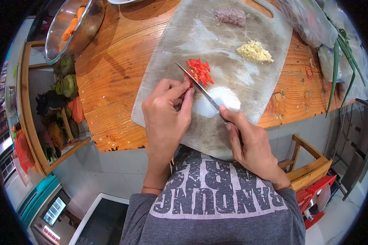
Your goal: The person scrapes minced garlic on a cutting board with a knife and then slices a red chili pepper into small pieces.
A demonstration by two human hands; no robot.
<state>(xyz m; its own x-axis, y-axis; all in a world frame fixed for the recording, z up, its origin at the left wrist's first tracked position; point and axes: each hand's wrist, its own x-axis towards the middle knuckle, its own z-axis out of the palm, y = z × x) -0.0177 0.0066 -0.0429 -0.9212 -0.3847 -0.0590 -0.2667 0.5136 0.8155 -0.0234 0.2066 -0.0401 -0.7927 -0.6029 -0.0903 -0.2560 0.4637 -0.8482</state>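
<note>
My right hand (249,143) is closed round the handle of a knife (207,97), whose blade slants up and left across the cutting board (159,77). With bent fingers, my left hand (167,104) pinches a red chili (187,80) against the board, right beside the blade. Just beyond the blade lies a small heap of sliced red chili (199,70). Farther up the board sit a pile of minced garlic (254,52) and a pile of chopped purple shallot (230,16). The knife's handle is mostly hidden by my fingers.
A metal bowl (95,22) with orange carrot pieces (72,26) stands at the wooden table's (114,81) upper left. Plastic bags (304,20) and green onions (347,53) lie at the right edge, near a red rubber band (309,72). A wooden stool (308,163) stands below.
</note>
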